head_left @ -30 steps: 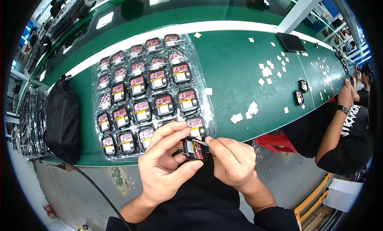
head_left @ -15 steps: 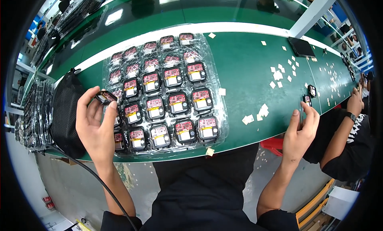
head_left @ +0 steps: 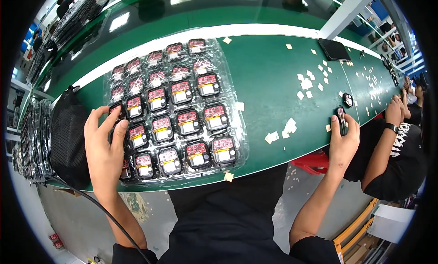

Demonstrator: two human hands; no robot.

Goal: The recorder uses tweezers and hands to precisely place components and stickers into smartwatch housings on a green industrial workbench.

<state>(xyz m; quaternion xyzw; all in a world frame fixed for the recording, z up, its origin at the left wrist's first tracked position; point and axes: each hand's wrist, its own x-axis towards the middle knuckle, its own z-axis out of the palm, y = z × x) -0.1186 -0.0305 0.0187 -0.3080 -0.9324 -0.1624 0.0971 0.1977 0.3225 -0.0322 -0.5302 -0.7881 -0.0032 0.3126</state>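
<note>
- The left hand (head_left: pixel 104 147) was at the tray's (head_left: pixel 242 143) left side, its fingertips on the left unit (head_left: pixel 115 109); whether thumb and fingers pinched it or had only come to rest there, I cannot tell.
- The right hand (head_left: pixel 345 138), well apart from the left, had thumb and fingers closed about the right unit (head_left: pixel 341 113), which stood tilted on edge over the table (head_left: pixel 264 72). Whether a tool was also in that hand, I cannot tell.
- The step in hand looked to be a changeover: one unit being seated in the tray, another being picked up.
- As I judged it, the next move called for the left unit to sit flat in its pocket before the left fingers let go, without knocking the filled pockets just beside it.
- For the right hand, it called for a firm hold on the frame, off the red board, and a lift clear of the spare unit (head_left: pixel 348 99) lying just beyond.
- Pale squares (head_left: pixel 305 84) lay scattered between tray and right hand; the carry would best pass above them.
</note>
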